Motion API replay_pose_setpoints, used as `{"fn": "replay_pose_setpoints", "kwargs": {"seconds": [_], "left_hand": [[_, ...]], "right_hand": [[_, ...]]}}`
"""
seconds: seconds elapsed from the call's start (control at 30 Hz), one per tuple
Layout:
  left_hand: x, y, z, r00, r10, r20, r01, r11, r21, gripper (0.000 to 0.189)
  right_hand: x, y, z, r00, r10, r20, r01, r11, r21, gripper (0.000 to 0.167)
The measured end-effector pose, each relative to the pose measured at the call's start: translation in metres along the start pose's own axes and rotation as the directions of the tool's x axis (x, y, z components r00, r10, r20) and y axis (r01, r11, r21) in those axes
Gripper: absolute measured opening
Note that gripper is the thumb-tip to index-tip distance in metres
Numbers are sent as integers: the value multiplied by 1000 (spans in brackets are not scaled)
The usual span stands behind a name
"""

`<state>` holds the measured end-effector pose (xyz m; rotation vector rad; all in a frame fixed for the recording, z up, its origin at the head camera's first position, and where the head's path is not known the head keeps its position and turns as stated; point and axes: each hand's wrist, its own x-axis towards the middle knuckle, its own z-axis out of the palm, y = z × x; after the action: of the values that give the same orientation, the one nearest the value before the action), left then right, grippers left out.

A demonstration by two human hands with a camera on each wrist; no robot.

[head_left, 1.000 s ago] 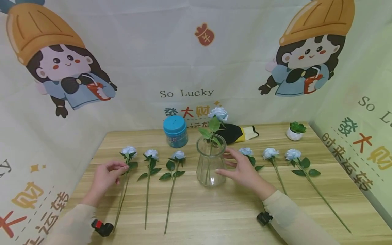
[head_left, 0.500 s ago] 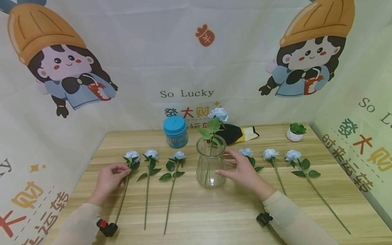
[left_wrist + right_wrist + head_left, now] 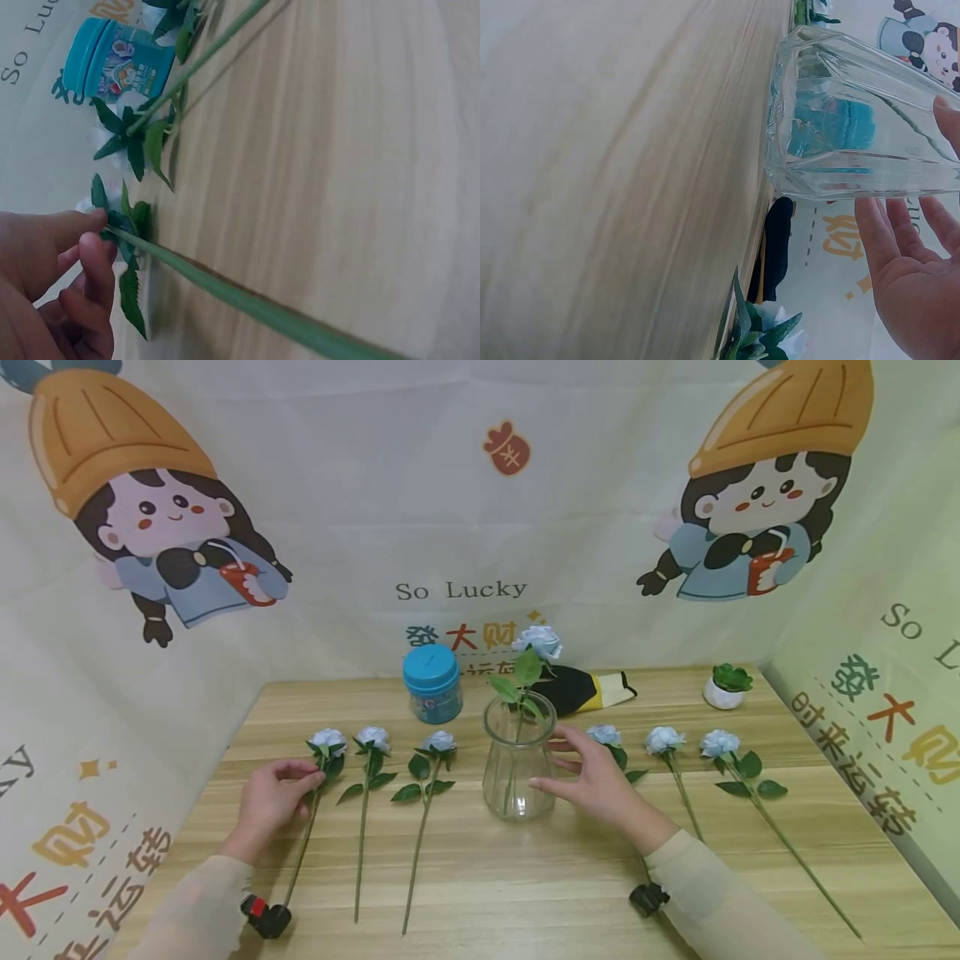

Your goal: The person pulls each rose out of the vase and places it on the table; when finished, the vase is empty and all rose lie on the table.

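Observation:
My left hand (image 3: 277, 797) pinches a pale blue artificial rose (image 3: 327, 743) by its green stem, just below the bloom. In the left wrist view, thumb and fingertips meet on that rose's stem (image 3: 225, 289), which slants toward the camera. My right hand (image 3: 596, 777) holds a clear glass vase (image 3: 517, 793) from its right side, thumb in front and fingers behind. The right wrist view has the faceted vase (image 3: 855, 169) between thumb and fingers. One rose (image 3: 538, 643) stands upright in the vase, its bloom and leaves above the rim.
Two roses (image 3: 372, 741) lie between the left hand and the vase. More roses (image 3: 720, 743) lie at the right, one partly behind the right hand. Along the back are a blue lidded jar (image 3: 432, 685), a black and yellow item (image 3: 573, 691) and a potted succulent (image 3: 726, 685).
My left hand has shifted a little to the right with the rose, bringing its bloom closer to the neighbouring one. The right hand stays at the vase.

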<state>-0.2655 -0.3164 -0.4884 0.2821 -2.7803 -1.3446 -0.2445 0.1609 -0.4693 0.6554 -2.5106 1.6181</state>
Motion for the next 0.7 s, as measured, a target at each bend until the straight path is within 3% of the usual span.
{"fn": "replay_pose_setpoints", "kwargs": {"seconds": [0.23, 0.37, 0.53, 0.7], "left_hand": [[-1, 31, -1, 990, 52, -131, -48, 998, 30, 31], [-3, 55, 8, 982, 104, -155, -101, 994, 27, 29], [-6, 89, 26, 979, 183, -88, -188, 981, -49, 27], [-7, 126, 45, 974, 228, -8, -227, 965, -128, 28]], "right_hand": [[0, 0, 0, 1000, 0, -1, 0, 1000, 4, 71], [0, 0, 1, 1000, 4, 2, -4, 1000, 8, 71], [-1, -1, 1, 1000, 6, 3, -6, 1000, 9, 73], [-1, -2, 2, 1000, -1, -1, 1, 1000, 9, 73]]}}
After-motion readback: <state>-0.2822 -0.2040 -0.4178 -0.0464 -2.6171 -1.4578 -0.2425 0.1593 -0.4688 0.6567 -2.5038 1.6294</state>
